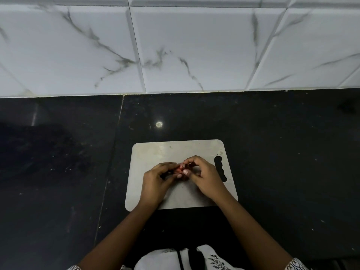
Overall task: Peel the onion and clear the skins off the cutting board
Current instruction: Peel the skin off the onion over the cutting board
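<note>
A small reddish onion is held just above the middle of a grey cutting board on the black counter. My left hand grips it from the left. My right hand closes on it from the right, thumb and fingertips pinching at its top. Most of the onion is hidden by my fingers. I see no loose skins on the bare parts of the board.
The board has a dark handle slot at its right side. The black stone counter spreads all around it. A white marble-patterned tile wall rises behind the counter. A light reflection glints beyond the board.
</note>
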### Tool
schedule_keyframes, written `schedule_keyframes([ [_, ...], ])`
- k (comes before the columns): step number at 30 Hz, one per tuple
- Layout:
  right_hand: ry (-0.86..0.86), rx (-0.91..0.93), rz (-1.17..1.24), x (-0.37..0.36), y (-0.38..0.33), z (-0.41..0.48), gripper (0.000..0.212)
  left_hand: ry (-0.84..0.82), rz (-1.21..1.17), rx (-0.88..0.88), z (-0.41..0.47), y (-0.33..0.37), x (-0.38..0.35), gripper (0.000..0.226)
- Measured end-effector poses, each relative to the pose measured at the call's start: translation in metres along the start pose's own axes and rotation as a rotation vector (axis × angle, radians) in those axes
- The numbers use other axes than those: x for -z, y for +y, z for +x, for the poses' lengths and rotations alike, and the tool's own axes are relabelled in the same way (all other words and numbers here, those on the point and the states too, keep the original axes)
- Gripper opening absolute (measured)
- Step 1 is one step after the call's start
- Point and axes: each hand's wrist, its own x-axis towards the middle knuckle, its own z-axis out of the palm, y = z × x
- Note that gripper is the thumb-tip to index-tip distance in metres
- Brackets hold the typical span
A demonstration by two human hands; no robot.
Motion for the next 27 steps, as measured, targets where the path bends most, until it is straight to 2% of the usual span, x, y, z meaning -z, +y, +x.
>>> schedule_keyframes([
  [14,0.027,-0.257,0.187,0.000,-0.012,0.013,0.014,0.086,-0.064,0.018,-0.002,0.007,-0.002,0.020],
  [17,-0.007,-0.374,0.373,0.004,-0.018,0.013,0.023,0.102,-0.110,0.036,0.000,0.011,0.000,0.021],
  [20,-0.004,-0.484,0.550,0.008,-0.025,0.012,0.014,0.102,-0.159,0.048,0.001,0.015,-0.001,0.021],
  [27,0.068,-0.570,0.677,0.009,-0.029,0.011,0.013,0.125,-0.335,0.140,-0.001,0.015,-0.003,0.015],
])
